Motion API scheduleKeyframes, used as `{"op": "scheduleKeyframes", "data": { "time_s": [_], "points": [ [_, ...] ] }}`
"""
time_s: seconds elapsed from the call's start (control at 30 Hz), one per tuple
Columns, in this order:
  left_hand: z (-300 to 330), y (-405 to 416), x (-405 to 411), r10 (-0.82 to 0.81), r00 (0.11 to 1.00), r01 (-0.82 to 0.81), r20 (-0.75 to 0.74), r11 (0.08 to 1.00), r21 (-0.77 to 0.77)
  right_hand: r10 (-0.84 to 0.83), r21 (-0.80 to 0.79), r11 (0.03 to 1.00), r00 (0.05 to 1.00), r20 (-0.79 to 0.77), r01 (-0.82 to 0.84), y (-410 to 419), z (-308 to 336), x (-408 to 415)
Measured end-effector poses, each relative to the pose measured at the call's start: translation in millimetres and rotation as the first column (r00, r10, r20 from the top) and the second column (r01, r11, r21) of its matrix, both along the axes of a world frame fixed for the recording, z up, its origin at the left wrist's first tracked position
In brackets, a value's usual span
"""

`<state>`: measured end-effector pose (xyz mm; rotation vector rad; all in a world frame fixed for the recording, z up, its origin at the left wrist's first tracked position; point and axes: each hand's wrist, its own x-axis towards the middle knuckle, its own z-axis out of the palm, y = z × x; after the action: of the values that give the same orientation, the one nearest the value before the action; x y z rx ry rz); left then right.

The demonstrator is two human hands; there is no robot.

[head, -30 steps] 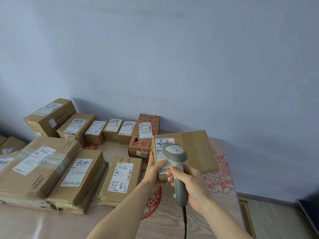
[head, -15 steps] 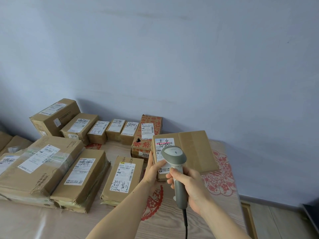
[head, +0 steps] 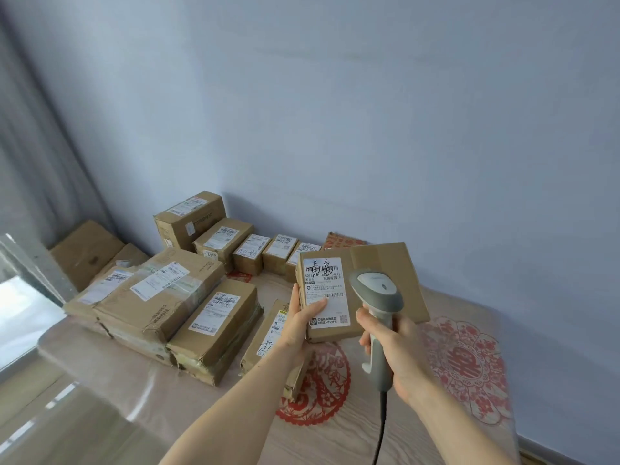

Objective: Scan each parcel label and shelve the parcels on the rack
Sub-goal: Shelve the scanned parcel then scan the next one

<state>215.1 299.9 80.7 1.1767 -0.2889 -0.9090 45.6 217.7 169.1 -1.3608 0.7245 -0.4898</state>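
The red-patterned box is mostly hidden behind the held parcel. The scanner cable is cut off by the bottom edge.

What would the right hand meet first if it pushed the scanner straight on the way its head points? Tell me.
Most likely the parcel that the left hand holds up: the scanner in the right hand faces its white label. Depth between them is unclear.

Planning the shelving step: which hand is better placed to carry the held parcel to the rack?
Left. The left hand already grips the parcel by its edge, thumb on the label. The right hand is wrapped round the scanner.
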Motion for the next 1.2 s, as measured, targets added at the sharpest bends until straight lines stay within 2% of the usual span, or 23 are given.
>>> {"op": "scheduleKeyframes", "data": {
  "time_s": [0.23, 0.33, 0.47, 0.63, 0.87, 1.2],
  "points": [
    [26.6, 64.9, 24.1, 0.176, 0.981, -0.178, 0.076, 0.984, 0.019, 0.029, -0.145, 0.989, 0.999, 0.036, -0.023, 20.8, 15.8, 34.1],
    [32.6, 99.8, 42.2, 0.239, 0.970, -0.239, 0.045, 0.971, -0.014, -0.009, -0.222, 0.975, 0.999, 0.036, 0.017, 34.9, 15.0, 58.1],
    [42.8, 157.0, 70.9, 0.297, 0.953, -0.297, 0.066, 0.955, -0.004, -0.054, -0.315, 0.947, 0.998, 0.015, 0.056, 64.6, 18.9, 97.5],
    [53.6, 240.0, 117.1, 0.356, 0.931, -0.355, 0.085, 0.934, -0.035, -0.032, -0.407, 0.913, 0.999, 0.015, 0.035, 119.2, 26.7, 154.9],
    [74.8, 361.7, 181.6, 0.422, 0.897, -0.423, 0.132, 0.906, -0.023, 0.047, -0.423, 0.904, 0.998, -0.044, -0.062, 216.3, 38.1, 241.0],
    [111.0, 481.6, 232.9, 0.598, 0.793, -0.592, 0.120, 0.802, -0.079, 0.243, -0.474, 0.861, 0.968, 0.058, -0.187, 323.6, 66.3, 337.2]
  ]
}}
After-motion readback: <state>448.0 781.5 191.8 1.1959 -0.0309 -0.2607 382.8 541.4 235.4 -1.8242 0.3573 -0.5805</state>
